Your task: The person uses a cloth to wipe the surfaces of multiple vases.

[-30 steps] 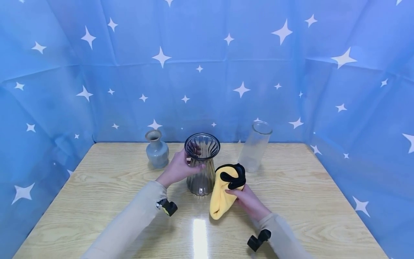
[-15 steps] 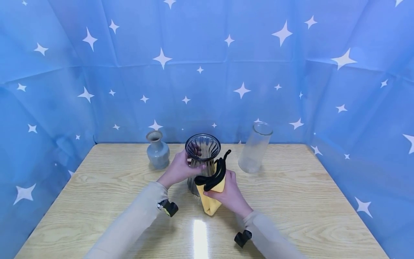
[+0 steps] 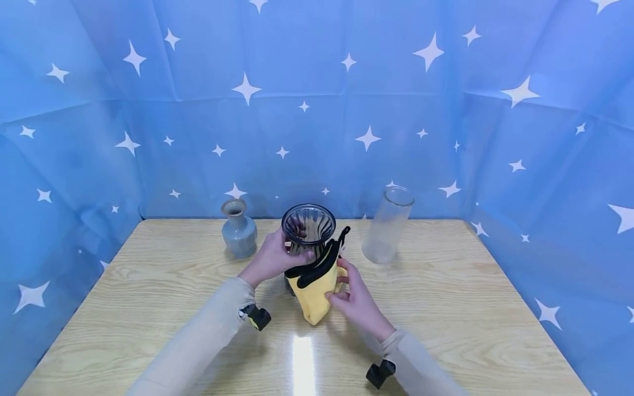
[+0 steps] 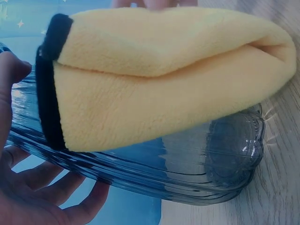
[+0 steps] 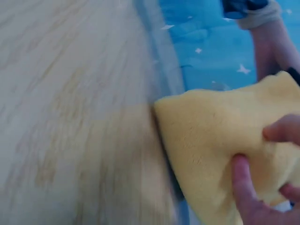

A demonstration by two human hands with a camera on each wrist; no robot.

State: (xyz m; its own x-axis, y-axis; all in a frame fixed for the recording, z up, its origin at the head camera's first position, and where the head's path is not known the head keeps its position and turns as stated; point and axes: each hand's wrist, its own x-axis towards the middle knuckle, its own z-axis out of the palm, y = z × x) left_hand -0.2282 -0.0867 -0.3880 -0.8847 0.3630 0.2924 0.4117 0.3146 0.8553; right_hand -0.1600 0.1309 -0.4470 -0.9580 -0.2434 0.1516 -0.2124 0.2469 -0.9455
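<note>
So, the fluted smoked-glass vase [image 3: 309, 228] stood upright on the wood-grain table [image 3: 446, 308], and everything else was basically arranged around it. The left hand [image 3: 273, 257] had a proper hold on that vase just under its flared rim, thumb across the near side and the other fingers around the far-left side. The right hand [image 3: 356, 302], just right of the vase, was gripping a folded yellow cloth [image 3: 315, 294], its thumb digging a little dent into the fabric. That plush cloth covered the lower front of the vase, black-trimmed edge up, and looked to be against the glass, though the exact contact was hard to make out. Behind and left of the vase sat a blue-grey ceramic bottle vase [image 3: 240, 237], with a clear cylindrical glass vase [image 3: 387, 231] back and to the right. Behind the vase hung a blue star-print backdrop [image 3: 317, 137].
</note>
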